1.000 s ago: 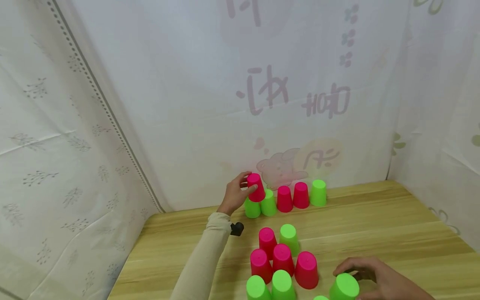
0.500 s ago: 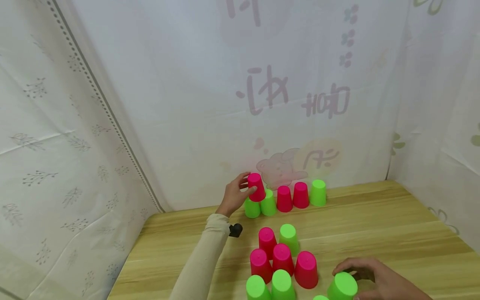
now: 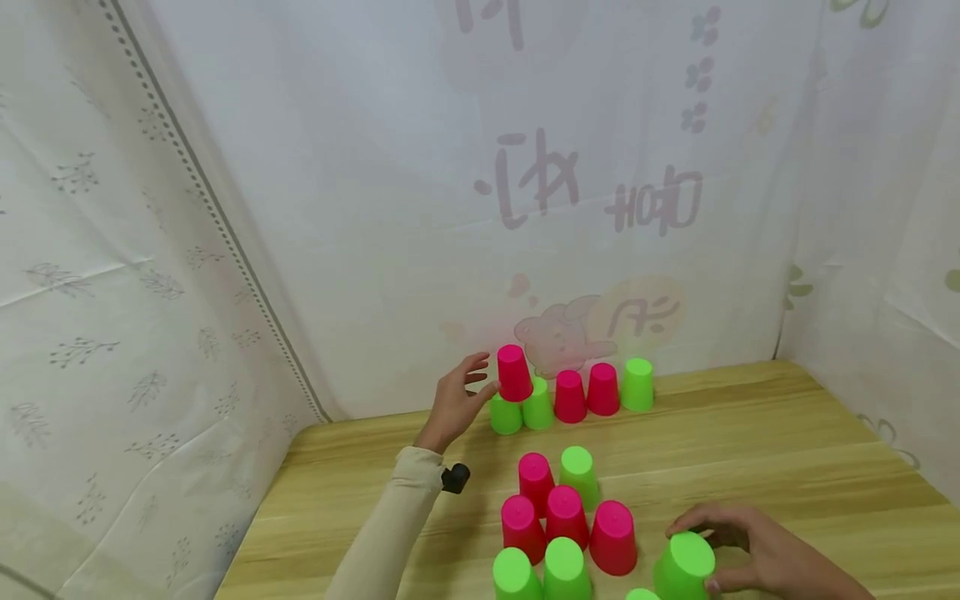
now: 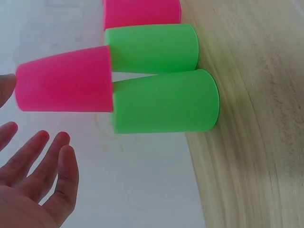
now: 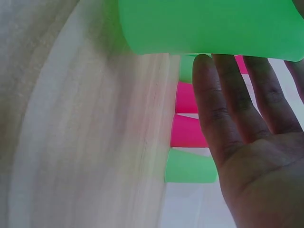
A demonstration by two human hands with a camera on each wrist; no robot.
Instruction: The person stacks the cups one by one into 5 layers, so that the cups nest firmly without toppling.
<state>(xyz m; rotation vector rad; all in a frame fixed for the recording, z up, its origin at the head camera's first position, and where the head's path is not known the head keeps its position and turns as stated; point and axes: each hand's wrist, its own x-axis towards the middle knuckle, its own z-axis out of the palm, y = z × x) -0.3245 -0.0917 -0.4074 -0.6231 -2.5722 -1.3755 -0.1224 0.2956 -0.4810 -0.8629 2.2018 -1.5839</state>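
Observation:
My left hand (image 3: 456,406) is just left of a pink cup (image 3: 513,375), its fingers spread and apart from it. That cup stands upside down on two green cups, a left one (image 4: 166,102) and a right one (image 4: 152,47), bridging them in the left wrist view. At the lower right, my right hand (image 3: 761,550) holds an upturned green cup (image 3: 684,567) between thumb and fingers. In the right wrist view the fingers (image 5: 218,109) reach behind this green cup (image 5: 209,26), and the thumb is mostly cut off.
Along the back wall, two pink cups (image 3: 570,397) and a green cup (image 3: 638,385) continue the row rightward. Several upturned pink cups (image 3: 567,514) and green cups (image 3: 566,571) stand close together mid-table, left of my right hand. White curtains surround the wooden table (image 3: 750,442).
My left hand has let go of the pink cup and drawn back to the left; the cup stays on the two green ones. The right hand's green cup has shifted slightly up in view.

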